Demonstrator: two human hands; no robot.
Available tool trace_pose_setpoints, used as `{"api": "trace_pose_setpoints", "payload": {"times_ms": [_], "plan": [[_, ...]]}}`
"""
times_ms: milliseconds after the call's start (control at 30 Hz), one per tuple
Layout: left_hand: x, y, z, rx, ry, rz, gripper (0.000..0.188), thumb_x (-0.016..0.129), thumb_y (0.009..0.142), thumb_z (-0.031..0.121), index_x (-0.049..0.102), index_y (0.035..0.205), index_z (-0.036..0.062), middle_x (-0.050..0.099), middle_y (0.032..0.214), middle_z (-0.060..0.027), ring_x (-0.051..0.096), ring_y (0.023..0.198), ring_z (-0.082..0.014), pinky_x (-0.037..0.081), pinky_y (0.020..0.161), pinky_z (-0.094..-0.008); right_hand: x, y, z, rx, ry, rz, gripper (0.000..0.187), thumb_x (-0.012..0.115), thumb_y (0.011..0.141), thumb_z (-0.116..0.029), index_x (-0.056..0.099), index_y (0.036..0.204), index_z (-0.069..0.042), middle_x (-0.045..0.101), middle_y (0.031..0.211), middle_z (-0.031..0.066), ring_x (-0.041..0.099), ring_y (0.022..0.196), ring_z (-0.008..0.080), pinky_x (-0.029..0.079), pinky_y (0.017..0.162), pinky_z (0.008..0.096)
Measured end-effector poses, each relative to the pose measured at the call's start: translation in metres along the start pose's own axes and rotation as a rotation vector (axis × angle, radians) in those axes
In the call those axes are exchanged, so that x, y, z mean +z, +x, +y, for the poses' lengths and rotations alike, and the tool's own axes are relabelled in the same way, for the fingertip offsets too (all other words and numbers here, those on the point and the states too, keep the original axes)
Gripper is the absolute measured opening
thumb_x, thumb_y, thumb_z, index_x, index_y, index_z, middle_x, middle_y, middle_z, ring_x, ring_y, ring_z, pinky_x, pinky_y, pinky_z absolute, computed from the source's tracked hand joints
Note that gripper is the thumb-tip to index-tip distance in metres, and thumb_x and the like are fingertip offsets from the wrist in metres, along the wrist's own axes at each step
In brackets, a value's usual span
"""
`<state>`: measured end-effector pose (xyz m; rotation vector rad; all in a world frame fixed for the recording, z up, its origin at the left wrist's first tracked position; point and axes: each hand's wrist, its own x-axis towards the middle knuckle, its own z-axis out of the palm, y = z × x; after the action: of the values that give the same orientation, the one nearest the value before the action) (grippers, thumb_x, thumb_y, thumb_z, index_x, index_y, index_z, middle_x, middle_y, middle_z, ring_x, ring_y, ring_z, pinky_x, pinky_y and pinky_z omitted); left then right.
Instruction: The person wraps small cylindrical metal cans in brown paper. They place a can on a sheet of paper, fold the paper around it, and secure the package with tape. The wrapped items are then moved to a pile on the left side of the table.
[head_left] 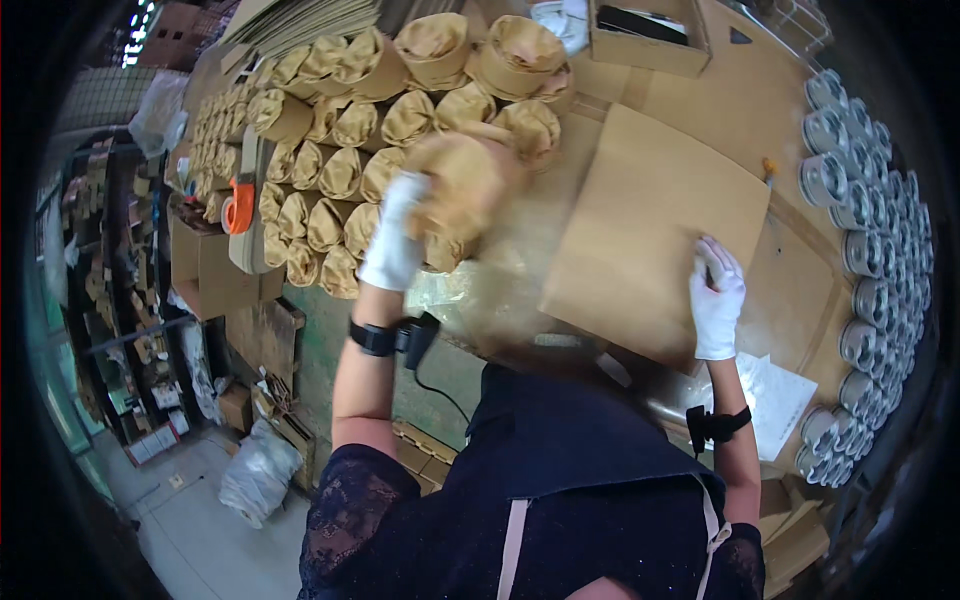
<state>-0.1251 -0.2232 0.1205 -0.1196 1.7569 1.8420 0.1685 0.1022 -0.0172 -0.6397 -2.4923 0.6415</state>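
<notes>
While the right hand (718, 297), in a white glove, rests loosely with fingers slightly bent and nothing in its grasp, it lies at the right edge of a flat, tan, rectangular paper sheet or stack (655, 235). That sheet's longer sides run away from the body, tilting rightward, and most of it spreads to this hand's left. The left hand (394, 235), also white-gloved, appears to grip the side of a blurred, rounded, tan paper-wrapped bundle (465, 180), which lies just to its right, left of the sheet; blur hides the bundle's long axis. The left hand is clearly nearer to it. Left of and beyond that hand stand close rows of gathered-top, tan paper-wrapped cylinders (341, 172). Silver, round metal cylinders (823, 180) crowd the table's right side. Farther off, an open, shallow brown cardboard box (650, 58) contains a flat black object (640, 25), with other contents unclear.
</notes>
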Motion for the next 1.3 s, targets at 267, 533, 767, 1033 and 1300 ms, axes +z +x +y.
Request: {"api": "trace_pose_setpoints", "payload": {"times_ms": [267,533,767,1033,1300], "plan": [[-0.215,0.158,0.056,0.221,-0.073,0.305,0.082,0.054,0.1,0.068,0.043,0.154,0.0073,0.054,0.152,-0.0181,0.064,0.126,-0.0371,0.062,0.089,-0.0533,0.0,-0.006,0.001,-0.113,-0.207,-0.107,0.031,0.069,0.079,0.006,0.078,0.104,-0.01,0.075,0.124,0.0085,0.07,0.116,0.0318,0.058,0.099,0.0416],[-0.035,0.092,0.044,0.644,0.548,0.419,0.033,0.06,0.105,0.015,0.062,0.135,0.0006,0.074,0.081,-0.0071,0.063,0.067,-0.0146,0.052,0.065,-0.0324,-0.017,-0.004,0.006,-0.131,-0.229,-0.161,0.043,0.066,0.074,0.0,0.073,0.114,-0.012,0.072,0.126,0.0113,0.069,0.117,0.033,0.057,0.099,0.0446],[0.149,-0.057,-0.195,1.089,1.265,-0.996,0.051,0.072,0.087,0.027,0.066,0.136,0.0188,0.053,0.152,-0.0171,0.046,0.145,-0.0397,0.034,0.121,-0.0582,-0.034,0.041,0.059,-0.152,-0.308,0.005,0.024,0.071,0.084,-0.016,0.073,0.108,-0.012,0.075,0.109,0.0117,0.072,0.102,0.0354,0.06,0.086,0.047],[0.156,-0.056,-0.193,1.039,1.263,-0.993,0.054,0.079,0.076,0.022,0.068,0.129,0.0155,0.057,0.147,-0.0124,0.05,0.141,-0.0348,0.038,0.119,-0.0547,-0.13,0.201,0.18,0.531,-0.82,-0.112,0.07,0.053,0.095,-0.064,0.066,0.14,-0.012,0.077,0.113,0.0196,0.072,0.109,0.0415,0.055,0.091,0.0544],[0.161,-0.055,-0.206,1.028,1.432,-1.069,0.044,0.069,0.083,0.021,0.068,0.127,0.0161,0.059,0.139,-0.0123,0.056,0.13,-0.0327,0.047,0.111,-0.0499,-0.123,0.208,0.285,0.639,-0.569,-0.159,0.066,0.069,0.082,-0.053,0.069,0.137,-0.017,0.072,0.131,0.0192,0.068,0.121,0.04,0.054,0.102,0.0478]]}}
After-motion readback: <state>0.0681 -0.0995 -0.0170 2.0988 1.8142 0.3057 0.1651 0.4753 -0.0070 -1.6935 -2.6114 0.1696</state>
